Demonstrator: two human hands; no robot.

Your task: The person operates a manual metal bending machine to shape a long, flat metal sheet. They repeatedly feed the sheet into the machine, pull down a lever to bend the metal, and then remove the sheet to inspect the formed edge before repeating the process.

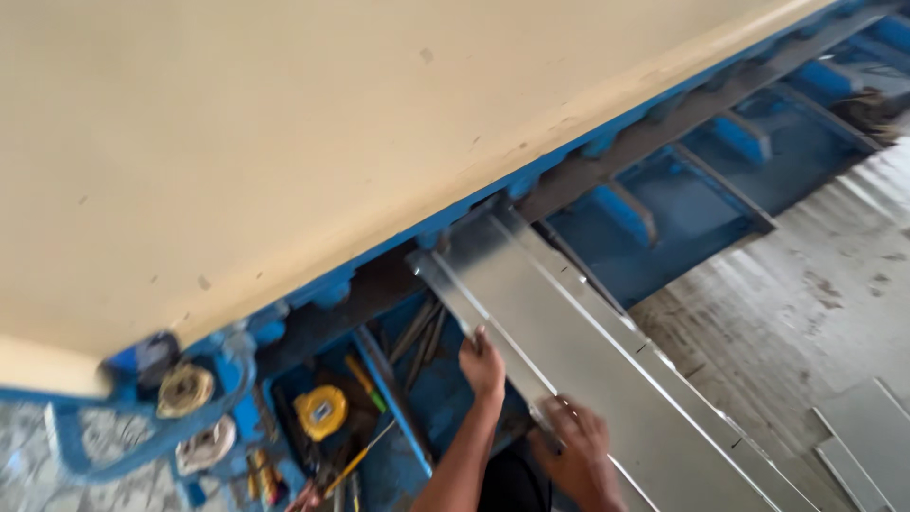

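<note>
A long shiny sheet-metal strip with a folded edge [559, 322] lies slanted, its far end reaching under the blue machine's jaw [531, 190]. My left hand [483, 365] grips the strip's left edge, fingers over the fold. My right hand [573, 450] presses on the strip's near part, closer to me. A large cream-coloured panel [284, 142] covers the machine's top and hides what lies behind it.
A blue tray under the machine holds a yellow tape measure [320, 411], screwdrivers [365, 379] and metal rods. More metal strips [867, 436] lie on the worn grey floor [796, 303] at right. Blue ribs [626, 213] line the machine's bed.
</note>
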